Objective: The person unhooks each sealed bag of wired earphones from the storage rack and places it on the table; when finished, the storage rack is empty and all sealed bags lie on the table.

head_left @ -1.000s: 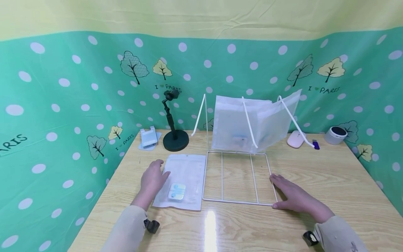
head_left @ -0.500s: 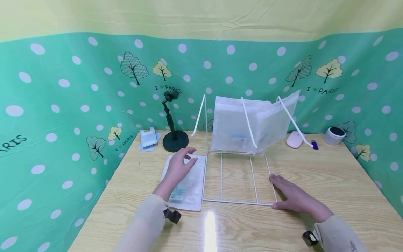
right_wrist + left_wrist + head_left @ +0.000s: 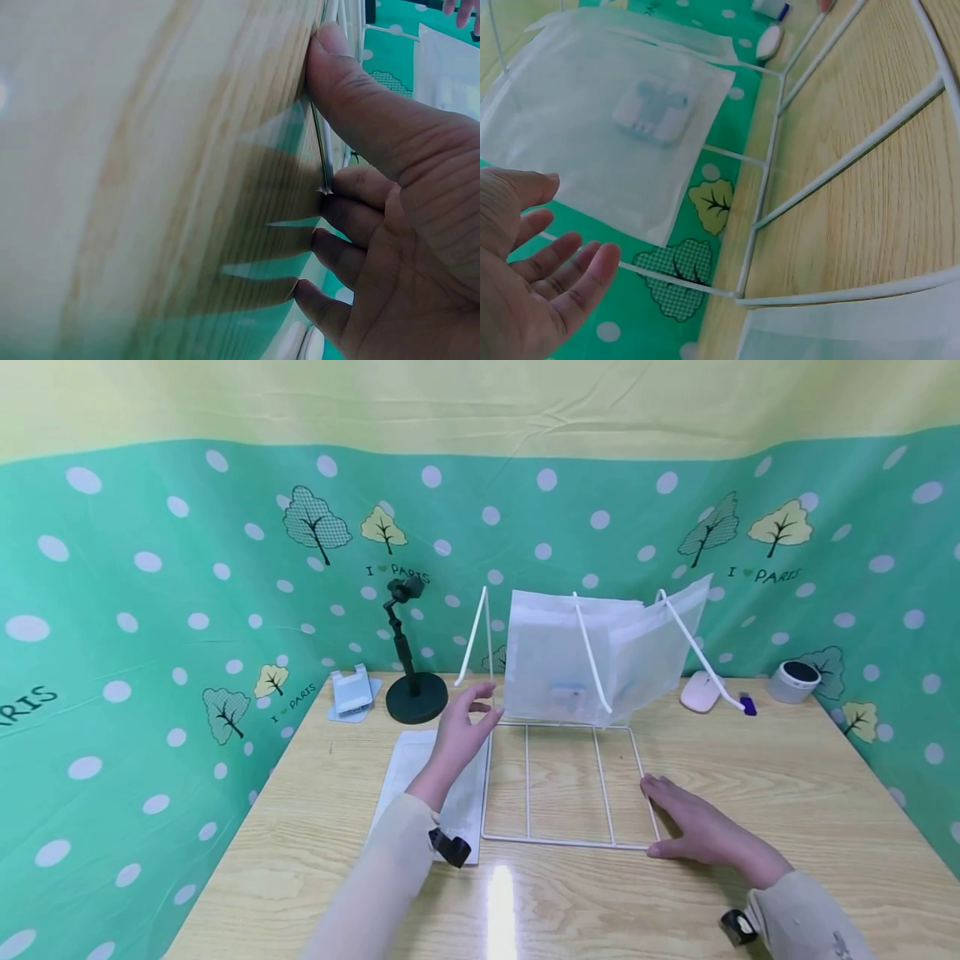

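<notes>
A white wire rack [image 3: 551, 842] stands on the table, its base grid flat and its arms sloping forward. Several frosted pouches [image 3: 551, 639] lean in its upper part; a boxed pair of earphones [image 3: 652, 112] shows through one in the left wrist view. My left hand [image 3: 459, 739], fingers apart and holding nothing, hovers by the rack's left upright, in front of the pouches. Below it lies another frosted pouch [image 3: 468, 802], partly hidden by my left forearm. My right hand [image 3: 701, 831] rests at the rack's front right corner, thumb at the wire and fingertips on the table.
Behind on the left are a light blue phone stand [image 3: 351, 692] and a black stand [image 3: 416, 697] with a round base. Back right hold a pink mouse [image 3: 701, 692], a purple USB stick [image 3: 747, 703] and a round white-grey device [image 3: 793, 682]. A patterned curtain [image 3: 525, 518] hangs behind.
My left hand has moved right and away from me, from the flat pouch's left edge to the rack's left upright. My right hand stays at the rack's corner.
</notes>
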Available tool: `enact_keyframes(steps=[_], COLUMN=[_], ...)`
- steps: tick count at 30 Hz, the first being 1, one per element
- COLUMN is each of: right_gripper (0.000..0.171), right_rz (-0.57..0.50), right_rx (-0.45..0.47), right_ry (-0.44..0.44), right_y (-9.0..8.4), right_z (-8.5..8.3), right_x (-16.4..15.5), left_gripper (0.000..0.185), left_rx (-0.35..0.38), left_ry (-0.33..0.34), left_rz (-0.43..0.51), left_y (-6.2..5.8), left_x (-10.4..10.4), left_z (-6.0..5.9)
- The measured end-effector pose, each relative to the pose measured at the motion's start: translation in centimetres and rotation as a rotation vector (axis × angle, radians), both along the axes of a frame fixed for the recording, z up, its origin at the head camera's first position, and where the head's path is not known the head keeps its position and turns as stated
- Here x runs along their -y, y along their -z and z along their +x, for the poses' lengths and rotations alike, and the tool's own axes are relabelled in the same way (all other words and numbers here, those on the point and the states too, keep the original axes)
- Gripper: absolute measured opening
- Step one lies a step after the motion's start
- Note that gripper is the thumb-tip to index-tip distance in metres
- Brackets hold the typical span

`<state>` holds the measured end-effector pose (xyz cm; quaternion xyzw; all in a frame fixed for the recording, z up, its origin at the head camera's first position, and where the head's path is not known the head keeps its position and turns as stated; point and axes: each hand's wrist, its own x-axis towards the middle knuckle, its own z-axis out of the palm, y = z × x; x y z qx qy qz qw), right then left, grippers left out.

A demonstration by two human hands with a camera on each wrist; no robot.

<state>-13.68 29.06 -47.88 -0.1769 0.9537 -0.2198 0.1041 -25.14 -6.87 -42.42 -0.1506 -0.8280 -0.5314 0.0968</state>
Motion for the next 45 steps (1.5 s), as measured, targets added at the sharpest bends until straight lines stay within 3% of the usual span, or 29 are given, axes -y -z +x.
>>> enact_keyframes(steps=[7,23,31,39,45], right_gripper=[0.101,0.101,0.101,0.100,0.100], right_rz=[-0.003,0.000,0.001,0.004,-0.005], right_rx=[-0.002,0.002,-0.009,-0.011,-0.017], right_ry=[-0.008,-0.001,-0.014,-0.017,-0.023], right_y=[0.1,0.0,0.1,0.0,0.0], right_z=[0.0,-0.1,0.0,0.1,0.2], right_x=[0.0,0.0,0.0,0.1,0.0], left_gripper=[0.043,0.040,0.026,0.019,0.016], left_rx=[-0.044,-0.091,-0.056,0.066,0.060], left_ry=[-0.038,-0.007,0.002,0.040,0.072], left_rz=[-0.035,-0.052,-0.070,0.011,0.037], left_y=[-0.5,-1.1,-1.4,-1.8,-1.7], left_x=[-1.1,-2.7,-3.3,-3.8,-4.0], left_z=[-0.5,-0.8,-1.0,-0.8,-0.9])
